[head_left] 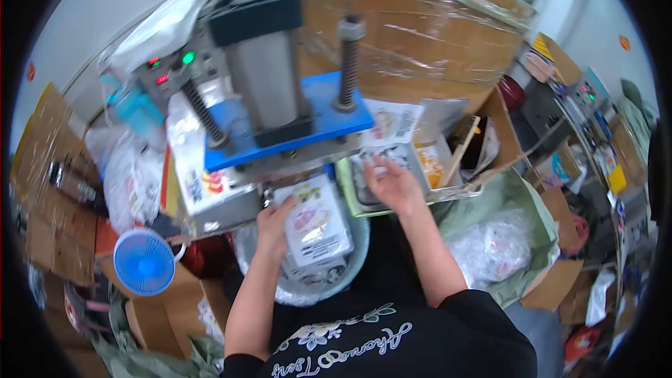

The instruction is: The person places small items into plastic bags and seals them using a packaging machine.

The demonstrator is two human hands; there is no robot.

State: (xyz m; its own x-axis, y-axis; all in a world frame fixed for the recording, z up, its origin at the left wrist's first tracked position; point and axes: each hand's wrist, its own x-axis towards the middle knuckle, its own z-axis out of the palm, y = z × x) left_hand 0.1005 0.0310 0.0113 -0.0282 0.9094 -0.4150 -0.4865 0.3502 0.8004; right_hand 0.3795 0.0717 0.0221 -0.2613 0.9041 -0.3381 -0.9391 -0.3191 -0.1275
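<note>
My left hand (pixel 275 227) is closed on the left edge of a flat white printed package (pixel 315 217), with a pink picture and a block of dark text. The package lies tilted over a round, pale tub (pixel 358 248), which holds more printed packs under it. My right hand (pixel 394 185) has its fingers apart over a light-green tray (pixel 344 185) of dark-and-white printed pieces. Just beyond my hands stands a press with a blue plate (pixel 322 126); its lower part is partly hidden behind that plate.
A blue fan (pixel 145 262) is at the left beside an open cardboard box (pixel 164 315). On the right sit a carton (pixel 505 126) and a green bag (pixel 539 231) with clear plastic inside. A wrapped cardboard panel (pixel 420 42) stands behind the press.
</note>
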